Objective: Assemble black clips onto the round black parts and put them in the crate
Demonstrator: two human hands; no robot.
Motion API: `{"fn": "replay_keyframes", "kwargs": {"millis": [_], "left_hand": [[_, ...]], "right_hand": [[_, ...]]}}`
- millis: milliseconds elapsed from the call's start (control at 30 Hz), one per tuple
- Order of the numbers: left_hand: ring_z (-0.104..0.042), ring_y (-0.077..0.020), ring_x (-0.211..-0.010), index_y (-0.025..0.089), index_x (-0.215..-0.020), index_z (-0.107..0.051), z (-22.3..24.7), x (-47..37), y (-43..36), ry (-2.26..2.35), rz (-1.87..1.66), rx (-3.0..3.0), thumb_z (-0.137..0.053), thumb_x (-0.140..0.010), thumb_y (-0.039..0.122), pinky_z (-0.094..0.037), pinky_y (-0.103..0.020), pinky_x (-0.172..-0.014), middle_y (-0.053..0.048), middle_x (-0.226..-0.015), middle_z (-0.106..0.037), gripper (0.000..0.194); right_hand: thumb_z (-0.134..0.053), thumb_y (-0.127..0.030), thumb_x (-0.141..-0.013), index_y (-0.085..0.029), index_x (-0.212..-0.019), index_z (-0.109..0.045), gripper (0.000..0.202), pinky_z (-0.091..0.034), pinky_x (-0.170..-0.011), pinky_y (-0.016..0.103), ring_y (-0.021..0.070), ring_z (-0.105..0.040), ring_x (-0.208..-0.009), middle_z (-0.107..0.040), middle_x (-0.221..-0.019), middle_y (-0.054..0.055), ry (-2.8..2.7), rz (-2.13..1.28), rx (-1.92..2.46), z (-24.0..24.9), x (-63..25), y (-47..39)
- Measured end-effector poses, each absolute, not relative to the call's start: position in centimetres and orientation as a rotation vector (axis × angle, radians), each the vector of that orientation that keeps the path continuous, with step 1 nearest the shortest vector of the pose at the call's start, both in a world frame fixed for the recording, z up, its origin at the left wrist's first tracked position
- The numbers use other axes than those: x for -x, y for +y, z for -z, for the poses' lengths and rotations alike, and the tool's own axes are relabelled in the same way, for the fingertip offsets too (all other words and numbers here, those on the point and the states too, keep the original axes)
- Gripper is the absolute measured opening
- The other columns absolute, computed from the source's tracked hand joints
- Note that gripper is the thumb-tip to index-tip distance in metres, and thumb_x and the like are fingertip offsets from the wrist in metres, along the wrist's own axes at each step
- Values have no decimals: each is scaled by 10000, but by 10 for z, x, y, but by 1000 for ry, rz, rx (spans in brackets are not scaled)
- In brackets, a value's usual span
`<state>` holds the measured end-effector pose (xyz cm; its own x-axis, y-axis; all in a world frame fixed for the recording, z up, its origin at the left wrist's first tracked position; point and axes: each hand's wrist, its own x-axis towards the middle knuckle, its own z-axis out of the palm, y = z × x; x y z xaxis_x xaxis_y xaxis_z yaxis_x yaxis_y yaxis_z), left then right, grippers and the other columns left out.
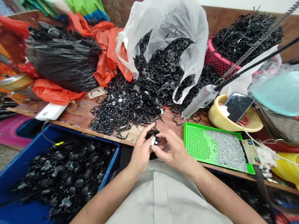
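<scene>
1. From where I'm standing, the green tray is lying on the wooden table, and small silver pieces are covering its right part.
2. Just left of the green tray, both hands are holding up a small black part with a white bit on it, near the table's front edge.
3. The left hand is keeping its thumb and fingers nearly closed, gripping the part from its left side.
4. The right hand is curling inward, its thumb and forefinger almost meeting and pinching the part's right side; its other fingers are partly hiding one another, so I can't tell how they are bending.
5. Beyond the green tray, a grey power screwdriver is hanging at a slant, its tip pointing down towards the table.
6. Beyond the tray's right half, a yellow basket is holding a phone, and farther back a pink basket is brimming with black strips.
7. Beyond and left of the green tray, a heap of black pieces is spreading out below a white plastic bag.
8. Far left of the green tray, a blue bin is holding many glossy black parts.
</scene>
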<state>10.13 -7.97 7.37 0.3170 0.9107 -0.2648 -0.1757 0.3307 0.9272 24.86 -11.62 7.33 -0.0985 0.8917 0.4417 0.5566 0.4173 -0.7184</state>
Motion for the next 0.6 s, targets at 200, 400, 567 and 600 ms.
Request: {"fn": "replay_keyframes", "kwargs": {"millis": [200,400,567,600], "left_hand": [[-624,-155,-810,226,-1047,-560,-70,-88,-97,909,-737,-731,-596,-823,353,-546,-294,-696,-19,-935,-636,261],[-567,-141,-707,210,-917,-512,-70,-63,-95,944,-457,-947,-653,-795,344,-496,-213,-461,11,-829,-556,229],[-585,-147,-718,201,-1007,-562,-72,-55,-93,902,-501,-846,-640,-796,314,-542,-252,-528,-14,-864,-577,252],[-588,-149,-688,204,-1026,-564,-72,-54,-92,893,-495,-821,-631,-801,322,-522,-240,-485,-16,-858,-576,263]], "right_hand": [[-644,-266,-846,-206,-1094,-555,270,-495,-682,322,194,-576,-794,-608,-892,65,-1869,-475,1353,-63,-251,-118],[-616,-208,-840,-196,-1096,-555,263,-492,-732,322,194,-597,-832,-625,-925,68,-2054,-626,1266,-64,-248,-120],[-636,-238,-806,-190,-1048,-565,256,-485,-722,326,202,-590,-816,-625,-885,69,-1999,-472,1362,-62,-244,-113],[-639,-247,-805,-191,-1043,-567,255,-485,-721,326,202,-589,-811,-626,-882,68,-1988,-446,1376,-62,-243,-111]]}}
